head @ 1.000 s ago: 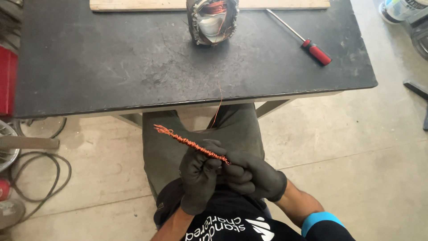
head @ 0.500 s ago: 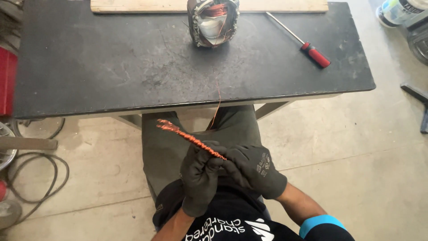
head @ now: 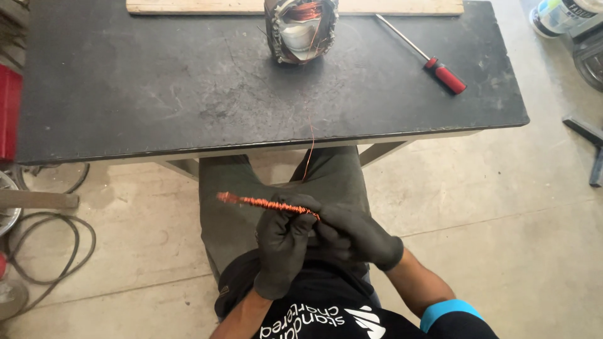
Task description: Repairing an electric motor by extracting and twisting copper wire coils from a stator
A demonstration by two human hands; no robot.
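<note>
Two gloved hands on this one: our left hand [head: 282, 242] grips the copper-wound stick [head: 264, 202], our right hand [head: 358, 235] pinches its near end. From there a thin copper wire [head: 310, 141] runs up ahead to the motor stator [head: 300, 28]. Pull too hard and we reckon it snaps or kinks.

Matt black cloth gloves cover the left hand [head: 281, 242] and right hand [head: 358, 235], gripping a shiny copper wire coil [head: 264, 202] below the scuffed, matt dark table [head: 157, 94].
</note>
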